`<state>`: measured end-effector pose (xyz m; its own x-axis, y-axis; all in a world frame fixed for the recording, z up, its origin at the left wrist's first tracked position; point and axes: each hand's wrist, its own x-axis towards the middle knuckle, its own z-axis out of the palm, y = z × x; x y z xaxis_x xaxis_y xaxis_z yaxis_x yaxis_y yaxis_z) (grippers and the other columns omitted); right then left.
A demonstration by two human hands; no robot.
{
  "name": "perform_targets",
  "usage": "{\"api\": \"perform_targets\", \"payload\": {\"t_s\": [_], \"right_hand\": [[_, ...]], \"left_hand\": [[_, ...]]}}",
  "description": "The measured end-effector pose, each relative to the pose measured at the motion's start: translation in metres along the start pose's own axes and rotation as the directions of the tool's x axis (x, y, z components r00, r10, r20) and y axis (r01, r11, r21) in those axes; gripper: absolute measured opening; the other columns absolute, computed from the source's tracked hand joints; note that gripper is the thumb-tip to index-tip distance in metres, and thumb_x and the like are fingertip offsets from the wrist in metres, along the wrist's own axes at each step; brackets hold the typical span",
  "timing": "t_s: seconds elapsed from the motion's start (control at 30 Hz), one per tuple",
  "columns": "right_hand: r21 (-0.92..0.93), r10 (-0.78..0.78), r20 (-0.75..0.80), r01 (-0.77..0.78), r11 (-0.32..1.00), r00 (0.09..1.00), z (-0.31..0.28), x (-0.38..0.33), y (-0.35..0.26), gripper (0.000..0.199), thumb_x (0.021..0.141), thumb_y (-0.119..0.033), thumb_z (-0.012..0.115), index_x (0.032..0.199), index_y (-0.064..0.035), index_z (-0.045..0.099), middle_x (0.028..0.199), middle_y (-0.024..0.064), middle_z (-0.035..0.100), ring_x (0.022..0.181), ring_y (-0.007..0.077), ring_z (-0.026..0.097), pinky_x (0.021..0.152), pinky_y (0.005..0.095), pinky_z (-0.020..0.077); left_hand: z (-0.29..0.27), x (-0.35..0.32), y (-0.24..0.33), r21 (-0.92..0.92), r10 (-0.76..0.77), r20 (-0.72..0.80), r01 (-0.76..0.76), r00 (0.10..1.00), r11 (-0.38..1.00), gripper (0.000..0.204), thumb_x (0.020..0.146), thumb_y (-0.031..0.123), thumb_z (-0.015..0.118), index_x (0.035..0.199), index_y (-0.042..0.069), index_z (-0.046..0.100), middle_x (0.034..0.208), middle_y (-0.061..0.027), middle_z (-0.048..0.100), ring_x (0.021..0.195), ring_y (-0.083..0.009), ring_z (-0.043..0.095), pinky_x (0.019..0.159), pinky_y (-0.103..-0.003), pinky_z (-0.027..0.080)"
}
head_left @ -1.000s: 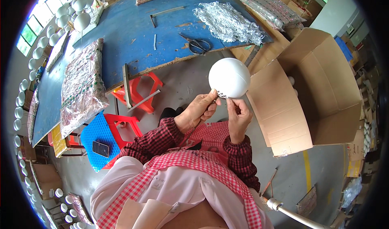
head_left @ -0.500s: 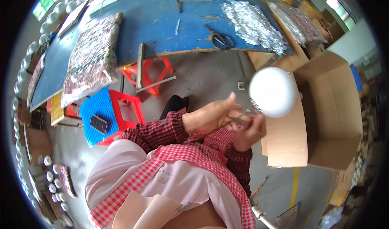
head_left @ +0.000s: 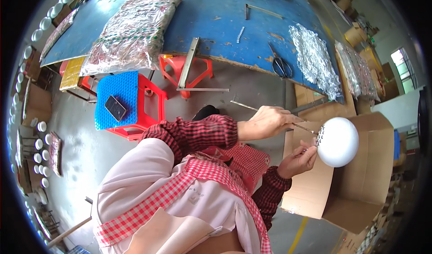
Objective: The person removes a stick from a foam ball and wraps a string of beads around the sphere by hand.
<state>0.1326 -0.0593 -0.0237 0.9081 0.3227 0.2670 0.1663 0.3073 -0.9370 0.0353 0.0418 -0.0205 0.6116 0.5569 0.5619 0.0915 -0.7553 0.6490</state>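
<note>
- the blue table (head_left: 211,15) fills the top of the view from ten to two o'clock, its worn front edge curving across; it carries the loose stock, within reach of where the person sits.
- an open cardboard box (head_left: 360,195) stands on the floor at four o'clock, flaps up, its mouth just under the hands, probably so finished pieces can drop straight in.
- a wrapped bundle of shiny patterned foil (head_left: 132,29) lies on the table at eleven o'clock; a heap of silver foil strips (head_left: 315,58) lies at one o'clock near the table's right edge.
- a red plastic stool with a blue cushion (head_left: 118,98) stands at nine o'clock beside the person's knee, serving as a side shelf; a dark phone (head_left: 115,108) lies flat on it.
- the white ball (head_left: 338,141), round and smooth, is held in the air at three o'clock over the box, with a small beaded patch on its left face.
- the left hand (head_left: 266,121) has its grip pressed together, pinching a thin stick (head_left: 270,115) whose tip meets the ball's patch, likely to steady it.
- the right hand (head_left: 297,160) sits below, fingers pinching something small at the ball's lower left; i cannot tell what.
- black scissors (head_left: 281,65) lie on the table at one o'clock.
</note>
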Motion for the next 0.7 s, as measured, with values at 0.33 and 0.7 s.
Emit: {"api": "perform_targets", "payload": {"t_s": [0.33,0.7], "right_hand": [[0.011,0.021,0.101,-0.022,1.0,0.995,0.016,0.018,0.028,0.039,0.094,-0.027,0.045,0.106,0.0093,0.053,0.078,0.0052,0.056,0.058,0.0043,0.038,0.048,0.0167,0.0285],[0.024,0.003,0.144,-0.007,1.0,0.99,0.026,0.022,0.023,0.039,0.094,-0.027,0.045,0.106,0.0086,0.054,0.076,0.0048,0.057,0.051,0.0016,0.034,0.044,0.0152,0.0233]], "left_hand": [[-0.006,0.014,-0.034,0.0,0.014,-0.04,-0.014,0.999,1.0,0.017,0.078,0.023,0.063,0.088,0.009,0.064,0.08,-0.0068,0.064,0.075,-0.0263,0.061,0.062,-0.035,0.049],[-0.005,0.018,-0.041,-0.027,0.038,-0.107,-0.041,0.993,0.999,0.013,0.079,0.023,0.06,0.085,0.012,0.064,0.075,-0.0059,0.063,0.068,-0.0272,0.061,0.056,-0.037,0.048]]}}
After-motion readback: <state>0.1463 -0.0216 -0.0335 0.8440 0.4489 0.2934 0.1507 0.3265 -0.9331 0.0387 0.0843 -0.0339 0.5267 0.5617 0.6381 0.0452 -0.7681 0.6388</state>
